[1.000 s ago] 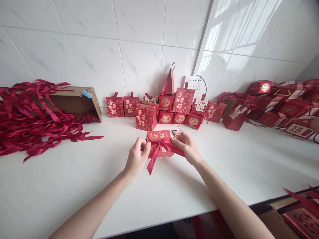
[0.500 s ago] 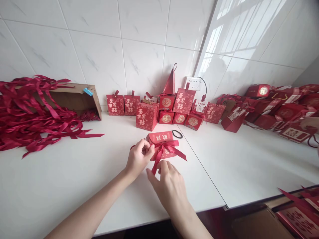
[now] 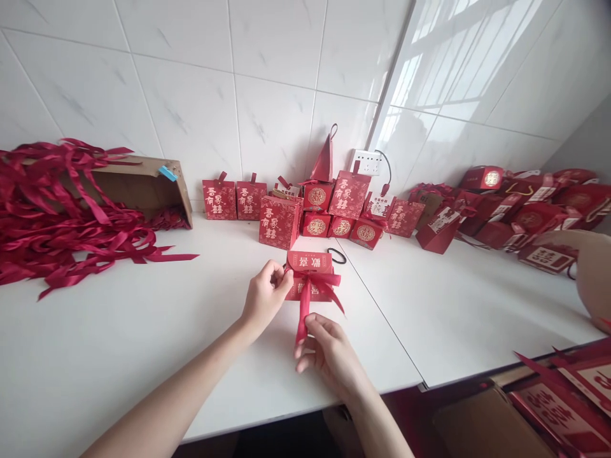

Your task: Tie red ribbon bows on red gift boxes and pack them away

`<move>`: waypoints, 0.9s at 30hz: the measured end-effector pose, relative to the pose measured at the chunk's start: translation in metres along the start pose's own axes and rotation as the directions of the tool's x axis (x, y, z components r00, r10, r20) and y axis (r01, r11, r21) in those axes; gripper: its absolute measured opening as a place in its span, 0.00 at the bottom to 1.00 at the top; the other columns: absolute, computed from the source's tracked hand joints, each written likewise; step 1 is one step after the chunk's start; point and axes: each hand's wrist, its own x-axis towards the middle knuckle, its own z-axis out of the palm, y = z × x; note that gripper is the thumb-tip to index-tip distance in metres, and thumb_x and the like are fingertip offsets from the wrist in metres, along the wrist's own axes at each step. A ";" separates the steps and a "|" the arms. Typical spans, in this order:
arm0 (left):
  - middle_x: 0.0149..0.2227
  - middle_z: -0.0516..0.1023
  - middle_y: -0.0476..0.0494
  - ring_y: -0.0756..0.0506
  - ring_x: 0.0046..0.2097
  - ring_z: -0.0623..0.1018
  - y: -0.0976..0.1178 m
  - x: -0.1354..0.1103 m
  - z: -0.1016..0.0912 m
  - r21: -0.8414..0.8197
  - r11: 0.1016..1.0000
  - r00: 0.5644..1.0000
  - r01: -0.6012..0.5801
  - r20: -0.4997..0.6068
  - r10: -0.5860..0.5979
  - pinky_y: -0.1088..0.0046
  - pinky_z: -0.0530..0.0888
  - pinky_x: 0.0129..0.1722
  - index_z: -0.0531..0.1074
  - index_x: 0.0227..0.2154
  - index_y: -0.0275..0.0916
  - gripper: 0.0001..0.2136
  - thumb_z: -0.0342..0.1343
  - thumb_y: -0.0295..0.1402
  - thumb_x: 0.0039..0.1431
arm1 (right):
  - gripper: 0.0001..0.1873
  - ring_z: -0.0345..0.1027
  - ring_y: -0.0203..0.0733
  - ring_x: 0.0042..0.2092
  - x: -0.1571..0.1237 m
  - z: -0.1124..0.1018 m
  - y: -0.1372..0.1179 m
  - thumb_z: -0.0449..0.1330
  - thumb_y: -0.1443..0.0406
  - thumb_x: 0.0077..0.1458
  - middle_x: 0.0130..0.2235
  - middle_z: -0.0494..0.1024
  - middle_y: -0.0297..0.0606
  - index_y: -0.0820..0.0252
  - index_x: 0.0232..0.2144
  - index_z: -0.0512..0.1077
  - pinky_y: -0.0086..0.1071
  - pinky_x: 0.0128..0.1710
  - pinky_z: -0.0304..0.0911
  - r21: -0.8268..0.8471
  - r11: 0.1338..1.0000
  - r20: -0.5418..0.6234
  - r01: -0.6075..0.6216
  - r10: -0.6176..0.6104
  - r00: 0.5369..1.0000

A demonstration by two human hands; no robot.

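A small red gift box [image 3: 312,261] with pale printed characters lies on the white table in front of me. Around it runs a red satin ribbon [image 3: 324,278], tied in a bow on its front. My left hand [image 3: 267,292] is closed at the box's left edge, thumb and finger pinching the ribbon's left part. Below the box, my right hand [image 3: 329,353] pinches a ribbon tail that hangs down toward me. Another tail trails to the lower right. What lies behind my left fingers is hidden.
A cardboard box [image 3: 184,191] spills red ribbons [image 3: 95,248] at left. Several red gift boxes [image 3: 279,222] stand along the wall below a power socket [image 3: 366,162]. A black loop [image 3: 337,256] lies behind my box. At right are piled boxes [image 3: 544,257] and another person's arm [image 3: 594,273].
My right hand has closed on the hanging ribbon tail and drawn it straight down toward me. My left hand stays at the box's left edge. Another person's arm has come further in at right.
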 end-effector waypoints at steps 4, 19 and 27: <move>0.18 0.57 0.56 0.54 0.21 0.60 -0.001 -0.001 -0.001 -0.025 1.000 1.000 0.008 0.029 -0.007 0.80 0.62 0.23 0.54 0.20 0.41 0.13 0.50 0.36 0.56 | 0.18 0.68 0.34 0.21 -0.001 0.001 0.004 0.55 0.52 0.54 0.24 0.70 0.32 0.61 0.24 0.65 0.27 0.19 0.64 -0.379 0.926 -0.017 0.010 -0.017 1.000; 0.19 0.58 0.56 0.53 0.22 0.61 -0.003 -0.003 0.002 -0.100 0.994 0.994 0.042 0.101 -0.032 0.79 0.62 0.22 0.55 0.21 0.41 0.13 0.50 0.39 0.56 | 0.23 0.66 0.37 0.28 0.009 -0.039 -0.078 0.52 0.46 0.53 0.28 0.73 0.36 0.60 0.27 0.66 0.31 0.27 0.61 -0.865 0.460 -0.061 0.200 -0.492 0.869; 0.21 0.59 0.55 0.53 0.23 0.61 -0.004 0.000 0.002 -0.243 0.962 0.982 0.126 0.166 -0.086 0.79 0.60 0.22 0.57 0.23 0.40 0.13 0.50 0.42 0.55 | 0.22 0.64 0.33 0.26 0.040 -0.050 -0.060 0.64 0.49 0.44 0.25 0.71 0.32 0.61 0.25 0.64 0.27 0.26 0.60 -0.392 0.866 -0.150 0.310 -0.393 0.907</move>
